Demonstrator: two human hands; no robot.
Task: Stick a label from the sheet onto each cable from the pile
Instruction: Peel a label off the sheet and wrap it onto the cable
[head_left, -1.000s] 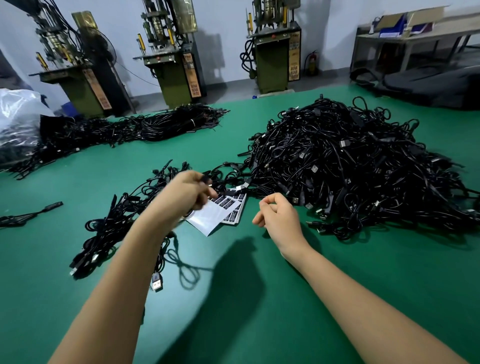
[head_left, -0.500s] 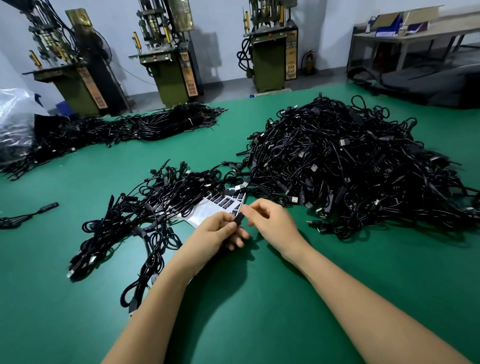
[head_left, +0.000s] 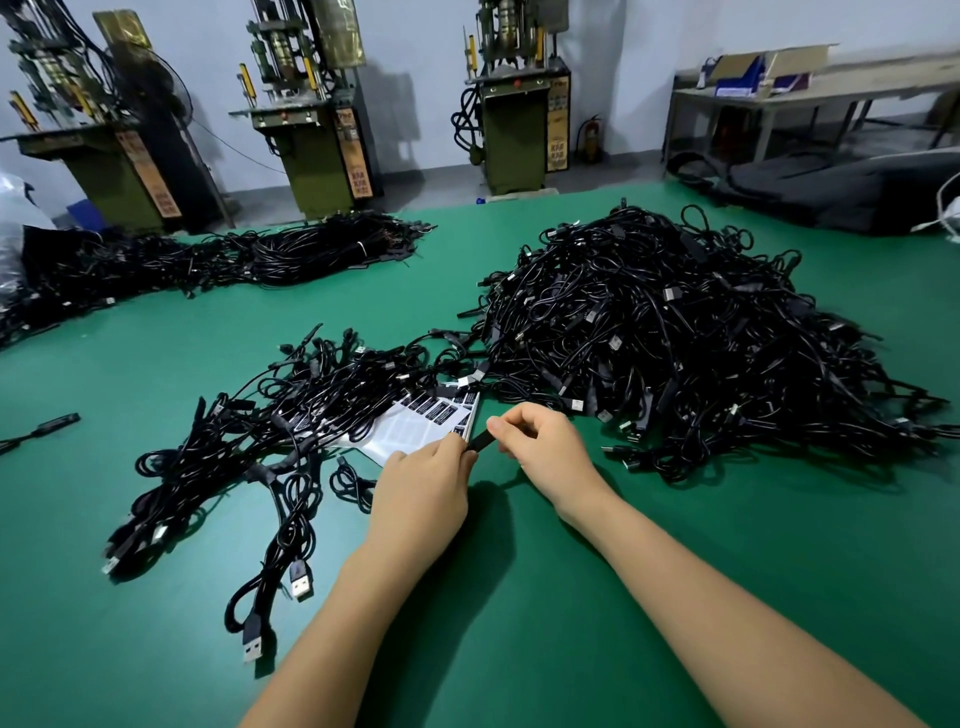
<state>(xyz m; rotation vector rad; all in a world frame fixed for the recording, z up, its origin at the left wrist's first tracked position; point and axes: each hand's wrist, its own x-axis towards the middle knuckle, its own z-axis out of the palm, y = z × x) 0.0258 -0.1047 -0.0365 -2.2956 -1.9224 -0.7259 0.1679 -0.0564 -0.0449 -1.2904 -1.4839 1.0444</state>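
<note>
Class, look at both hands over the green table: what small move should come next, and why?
Probably press the label down around the black cable piece. The left hand and right hand pinch its two ends just in front of the label sheet, so smoothing it seems the likely move before laying it with the small bunch.

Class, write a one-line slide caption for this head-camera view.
Both hands, left and right, pinch a small black piece beside the label sheet, between two cable piles on a green table.
</note>
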